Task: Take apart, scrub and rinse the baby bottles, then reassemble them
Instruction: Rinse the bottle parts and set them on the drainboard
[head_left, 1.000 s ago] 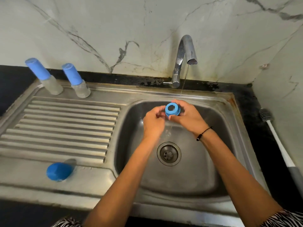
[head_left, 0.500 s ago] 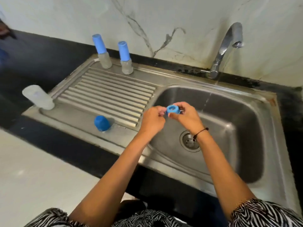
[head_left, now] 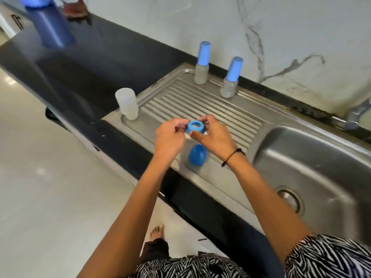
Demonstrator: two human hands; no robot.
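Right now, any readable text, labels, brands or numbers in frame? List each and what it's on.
None readable.
Clear bottle body: faint blue marks, too blurred to read.
Two capped bottles, blue ring in the left hand and right hand, blue cap: no visible print.

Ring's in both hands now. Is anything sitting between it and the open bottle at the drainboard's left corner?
Nothing visible. Both hands hold the blue ring above the drainboard; the ribbed stretch towards the open bottle is bare. The blue cap lies nearer the front edge.
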